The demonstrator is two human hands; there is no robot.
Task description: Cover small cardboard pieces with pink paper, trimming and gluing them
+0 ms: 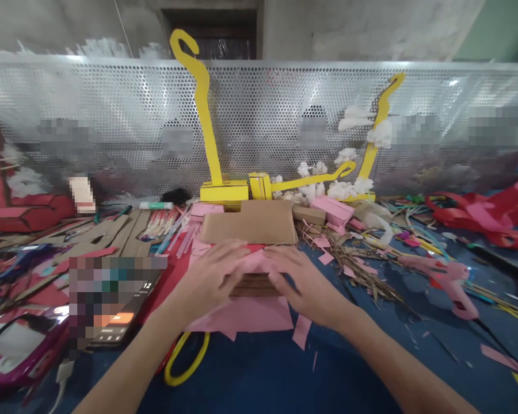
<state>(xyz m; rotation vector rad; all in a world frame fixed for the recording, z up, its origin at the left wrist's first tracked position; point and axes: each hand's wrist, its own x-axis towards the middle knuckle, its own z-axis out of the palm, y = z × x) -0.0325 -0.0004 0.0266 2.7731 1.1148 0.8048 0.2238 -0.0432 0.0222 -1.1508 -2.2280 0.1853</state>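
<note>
Side by side at the middle of the table, my left hand [218, 273] and my right hand [300, 276] rest on pink paper [254, 313]. Their fingers are stretched out flat over a pink-covered piece, thumbs pointing inward and apart. Layered brown cardboard edges [256, 284] show between the thumbs. Just beyond my fingertips stands a bare cardboard piece [252, 225] with a stepped top edge. A yellow loop handle [186, 359], apparently of scissors, sticks out below the paper at the left; the rest of it is hidden.
A pink glue gun [451, 282] lies right, its cord trailing. Left are a lit phone [121, 322] and cardboard strips [127, 236]. Yellow hooked paper shapes [207, 115] stand behind, before a perforated metal screen [263, 115]. Dry twigs [362, 267] and pink scraps [302, 330] lie about.
</note>
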